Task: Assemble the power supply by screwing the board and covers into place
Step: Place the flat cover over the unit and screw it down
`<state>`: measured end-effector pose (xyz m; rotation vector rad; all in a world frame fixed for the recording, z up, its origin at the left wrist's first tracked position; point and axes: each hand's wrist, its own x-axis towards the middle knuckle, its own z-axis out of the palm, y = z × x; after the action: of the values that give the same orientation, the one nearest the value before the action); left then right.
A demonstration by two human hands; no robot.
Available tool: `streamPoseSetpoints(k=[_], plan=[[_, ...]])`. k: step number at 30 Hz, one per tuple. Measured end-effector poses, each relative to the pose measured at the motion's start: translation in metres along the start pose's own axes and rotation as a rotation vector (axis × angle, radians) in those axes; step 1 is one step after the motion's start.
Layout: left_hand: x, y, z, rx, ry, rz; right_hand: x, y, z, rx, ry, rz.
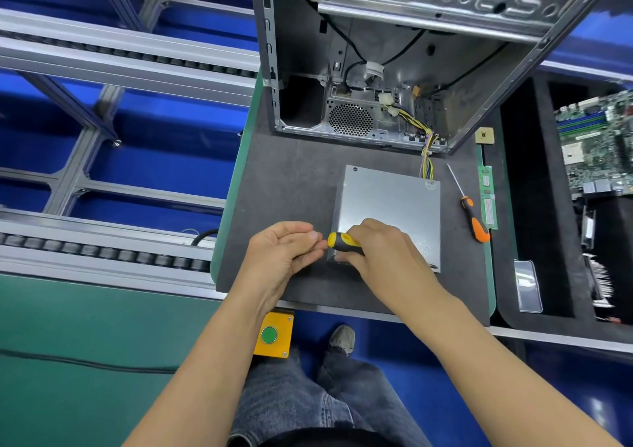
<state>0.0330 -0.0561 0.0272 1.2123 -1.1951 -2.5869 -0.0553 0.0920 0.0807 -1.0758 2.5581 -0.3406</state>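
Power supply (390, 206): closed grey box on the dark mat (284, 179), before the open case (376, 69). Right hand (380, 251) wraps a yellow-black screwdriver (344, 242) at its near-left corner; left hand (284, 251), fingers relaxed, empty, beside the handle. Advice: keep the driver square, steady the box.

Right hand (380, 251), centre frame: fingers curled round yellow-black screwdriver handle (344, 242), forearm running to lower right. Left hand (284, 251) just beside it: palm up, fingers loosely bent, holding nothing visible.
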Motion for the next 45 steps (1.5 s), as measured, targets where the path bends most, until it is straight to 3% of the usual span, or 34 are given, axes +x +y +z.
streamPoseSetpoints(k=[7,17,26,31,36,45], plan=[[-0.001,-0.001,0.003,0.026,0.008,0.005,-0.005,-0.005,0.002,-0.09,0.016,-0.052],[-0.001,0.002,-0.001,0.024,0.005,0.021,-0.007,0.008,0.004,0.136,0.089,0.0],[-0.002,0.015,0.019,0.01,-0.048,0.056,-0.013,0.056,-0.039,0.648,0.479,0.284],[-0.014,0.013,0.062,0.189,-0.208,0.016,-0.029,0.056,-0.042,0.735,0.318,0.09],[-0.021,0.006,0.101,0.25,-0.286,-0.003,-0.033,0.06,-0.043,0.703,0.337,0.054],[-0.022,-0.007,0.128,0.246,-0.293,-0.07,-0.048,0.085,-0.038,0.517,0.587,-0.056]])
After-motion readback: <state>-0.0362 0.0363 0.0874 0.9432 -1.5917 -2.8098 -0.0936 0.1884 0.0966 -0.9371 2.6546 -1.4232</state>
